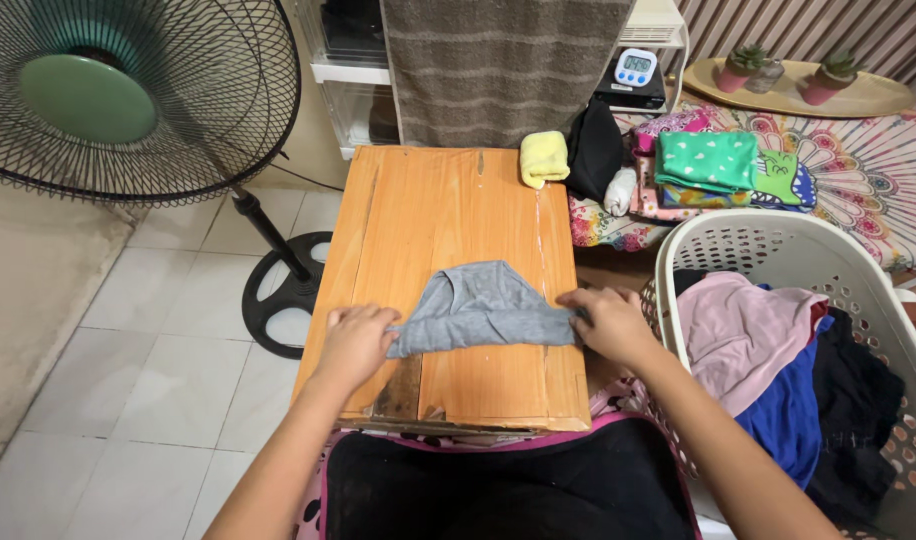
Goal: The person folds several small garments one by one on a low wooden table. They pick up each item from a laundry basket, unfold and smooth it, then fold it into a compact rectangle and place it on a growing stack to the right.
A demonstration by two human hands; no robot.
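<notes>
Folding looks to be under way: the left hand (pixel 356 340) and right hand (pixel 608 322) each pinch an end of a small grey knit garment (pixel 483 308), stretched flat on the orange wooden board (pixel 428 210). Next, I'd judge, comes an even fold. Soft, slightly creased, it lies near the board's front edge.

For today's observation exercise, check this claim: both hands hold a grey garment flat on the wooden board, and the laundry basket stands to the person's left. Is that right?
Not quite. The head view shows the left hand and right hand holding the grey garment on the wooden board, but the laundry basket stands to the person's right, not left.
</notes>
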